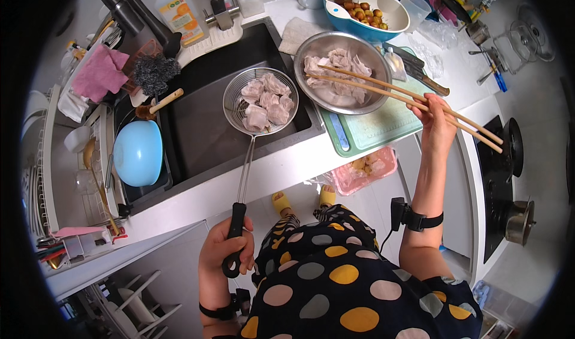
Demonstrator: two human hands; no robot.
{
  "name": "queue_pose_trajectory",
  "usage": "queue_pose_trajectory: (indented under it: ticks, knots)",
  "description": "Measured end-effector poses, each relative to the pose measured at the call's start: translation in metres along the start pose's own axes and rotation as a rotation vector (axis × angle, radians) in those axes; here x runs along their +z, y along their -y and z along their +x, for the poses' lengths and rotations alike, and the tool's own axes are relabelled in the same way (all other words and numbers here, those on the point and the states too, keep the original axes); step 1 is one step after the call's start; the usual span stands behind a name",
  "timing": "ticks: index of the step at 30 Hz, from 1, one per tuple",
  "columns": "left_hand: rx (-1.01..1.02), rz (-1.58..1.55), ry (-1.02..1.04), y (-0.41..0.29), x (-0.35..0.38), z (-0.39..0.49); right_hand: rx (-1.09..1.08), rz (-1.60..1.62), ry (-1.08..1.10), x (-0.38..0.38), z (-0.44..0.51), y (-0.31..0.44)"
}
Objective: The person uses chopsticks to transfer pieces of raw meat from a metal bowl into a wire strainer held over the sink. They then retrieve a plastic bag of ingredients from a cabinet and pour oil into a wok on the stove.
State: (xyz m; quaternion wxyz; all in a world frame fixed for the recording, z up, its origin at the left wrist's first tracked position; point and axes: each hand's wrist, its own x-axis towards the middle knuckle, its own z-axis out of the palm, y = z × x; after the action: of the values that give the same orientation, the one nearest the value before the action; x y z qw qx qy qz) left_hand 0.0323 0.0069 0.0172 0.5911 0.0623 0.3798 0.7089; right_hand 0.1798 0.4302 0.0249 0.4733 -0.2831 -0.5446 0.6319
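My left hand (227,247) grips the black handle of a wire skimmer (260,130). Its round basket hangs over the dark sink (197,127) and carries several pale pieces of meat (269,100). In my right hand (435,123) is a pair of long wooden chopsticks (404,94), their tips reaching into a stainless steel bowl (379,100). More pale meat pieces (339,64) lie in that bowl, under and around the tips. Whether the tips pinch a piece, I cannot tell. The bowl stands partly on a green-edged cutting board (404,123), close to the sink's right rim.
Behind the bowl is a blue-and-white colander (341,22) of reddish-brown fruit. A knife (422,76) lies right of the bowl. At the sink's left are a blue bowl (138,153), a wooden-handled brush (166,101) and the faucet (130,15). A pink bin (388,168) stands below the counter.
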Motion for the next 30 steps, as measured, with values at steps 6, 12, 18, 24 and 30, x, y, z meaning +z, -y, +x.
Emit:
queue_pose_trajectory:
  ticks: [6,12,18,24,30]
  knots:
    - [0.001,0.017,0.001,0.001,-0.001,0.000,0.172,0.222,-0.178,-0.044,0.009,-0.030]
    - [-0.016,0.043,-0.020,-0.002,-0.001,0.004,0.101,0.115,-0.121,-0.049,0.004,-0.015]
    - [-0.005,0.036,-0.007,-0.003,0.000,0.005,0.032,0.017,-0.083,-0.019,-0.008,0.004]
    - [0.000,0.028,-0.015,-0.003,-0.001,0.001,-0.213,-0.167,0.000,-0.002,-0.036,0.047]
    - [0.011,0.010,-0.003,-0.002,-0.003,0.001,-0.272,-0.269,0.155,0.023,-0.032,0.042]
